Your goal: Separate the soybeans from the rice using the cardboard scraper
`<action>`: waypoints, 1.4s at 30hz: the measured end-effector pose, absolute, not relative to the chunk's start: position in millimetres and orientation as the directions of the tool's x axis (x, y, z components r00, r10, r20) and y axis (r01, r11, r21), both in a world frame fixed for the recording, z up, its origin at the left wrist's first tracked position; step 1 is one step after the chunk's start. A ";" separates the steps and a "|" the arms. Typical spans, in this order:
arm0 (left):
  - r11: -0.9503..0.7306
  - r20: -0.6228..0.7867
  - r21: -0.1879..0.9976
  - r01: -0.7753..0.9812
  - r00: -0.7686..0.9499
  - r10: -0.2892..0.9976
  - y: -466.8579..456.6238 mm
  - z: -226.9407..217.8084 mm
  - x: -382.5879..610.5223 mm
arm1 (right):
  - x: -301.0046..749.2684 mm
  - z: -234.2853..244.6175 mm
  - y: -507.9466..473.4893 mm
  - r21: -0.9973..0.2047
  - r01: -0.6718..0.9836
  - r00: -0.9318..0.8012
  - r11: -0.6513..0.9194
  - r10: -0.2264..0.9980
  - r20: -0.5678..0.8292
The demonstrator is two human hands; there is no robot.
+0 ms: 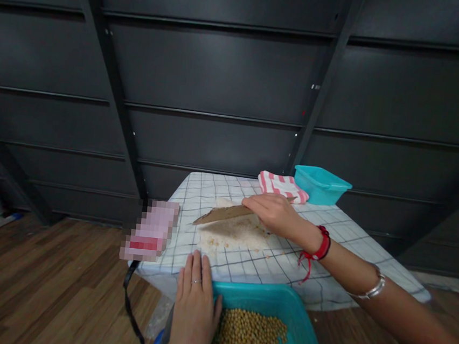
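Note:
My right hand (274, 214) is closed on a flat brown piece of cardboard (223, 214), held on edge over a patch of pale powdery residue and a few stray beans (233, 234) on the grid-patterned tablecloth (211, 189). My left hand (195, 306) lies with its fingers stretched flat, gripping the near left rim of a teal tray (299, 330) at the table's front edge. The tray holds a heap of yellowish beans (248, 339). A red cord bracelet and a silver bangle sit on my right wrist and forearm.
A second, smaller teal tray (321, 184) stands at the table's far right corner beside a folded red-and-white striped cloth (283, 186). A blurred pink object (151, 229) lies at the table's left edge, a black strap hanging below it. Dark metal wall behind, wooden floor around.

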State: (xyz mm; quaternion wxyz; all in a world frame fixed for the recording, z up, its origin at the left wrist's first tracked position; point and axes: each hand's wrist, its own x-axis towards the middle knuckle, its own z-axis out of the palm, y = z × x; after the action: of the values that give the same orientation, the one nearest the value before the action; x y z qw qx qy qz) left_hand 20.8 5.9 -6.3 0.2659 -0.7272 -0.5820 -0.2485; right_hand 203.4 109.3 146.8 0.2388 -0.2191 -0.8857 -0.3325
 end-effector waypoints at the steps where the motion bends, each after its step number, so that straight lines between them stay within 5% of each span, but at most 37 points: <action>1: -0.180 0.671 -0.100 0.979 0.200 0.714 5.7 -6.1 20.9 | 203.1 150.3 104.8 0.488 0.547 -0.789 0.680 0.224 0.572; 10: -0.180 0.669 -0.127 0.975 0.219 0.711 6.0 -7.6 18.3 | 196.8 170.3 108.3 0.478 0.596 -0.750 0.646 0.235 0.618; 22: -0.171 0.644 -0.041 0.984 0.157 0.749 6.8 -10.7 18.6 | 171.0 167.6 100.1 0.469 0.539 -0.813 0.700 0.286 0.508; 30: -0.220 0.620 -0.122 0.968 0.247 0.745 6.5 -9.4 13.4 | 154.3 191.3 109.0 0.472 0.587 -0.791 0.657 0.341 0.509; 42: -0.182 0.638 -0.006 0.983 0.144 0.756 6.0 -10.8 17.4 | 151.5 168.4 120.1 0.430 0.562 -0.812 0.707 0.371 0.451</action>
State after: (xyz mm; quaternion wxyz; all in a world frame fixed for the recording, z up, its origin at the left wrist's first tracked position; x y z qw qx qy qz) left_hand 17.4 6.0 -10.8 0.2193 -0.7239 -0.6007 -0.2589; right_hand 151.5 120.1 168.4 0.1679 -0.2565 -0.9084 -0.2844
